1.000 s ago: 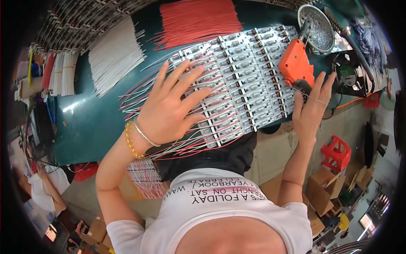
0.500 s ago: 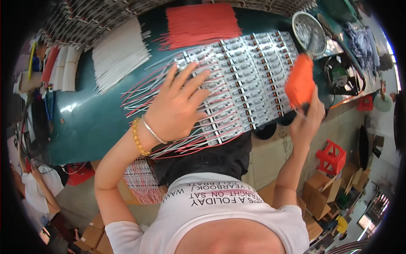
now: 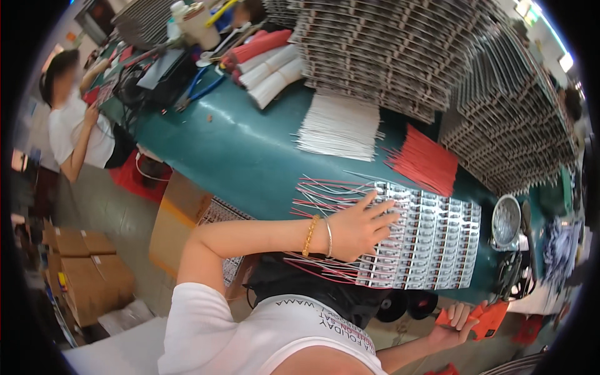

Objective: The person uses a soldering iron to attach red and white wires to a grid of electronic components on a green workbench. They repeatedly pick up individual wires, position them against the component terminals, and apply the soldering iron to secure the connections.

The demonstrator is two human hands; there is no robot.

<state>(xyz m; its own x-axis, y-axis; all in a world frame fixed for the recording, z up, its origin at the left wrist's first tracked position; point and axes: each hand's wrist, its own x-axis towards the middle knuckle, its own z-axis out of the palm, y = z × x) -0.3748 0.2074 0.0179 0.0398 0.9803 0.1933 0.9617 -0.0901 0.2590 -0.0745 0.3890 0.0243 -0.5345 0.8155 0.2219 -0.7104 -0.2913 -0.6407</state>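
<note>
Silvery, the panel of small modules lies at the near edge of the green table. Red and white wires trail from the panel's left side; its columns farther right look unwired. Beyond it lie white wires and red wires in piles. The left hand rests on the panel's left part, fingers spread, gripping nothing visible; the right hand, off its near-right corner, closes around an orange tool. Tabletop left of the panel gives room; a bowl limits its right.

Green table: module panel, white wires, red wires, bowl.
</note>
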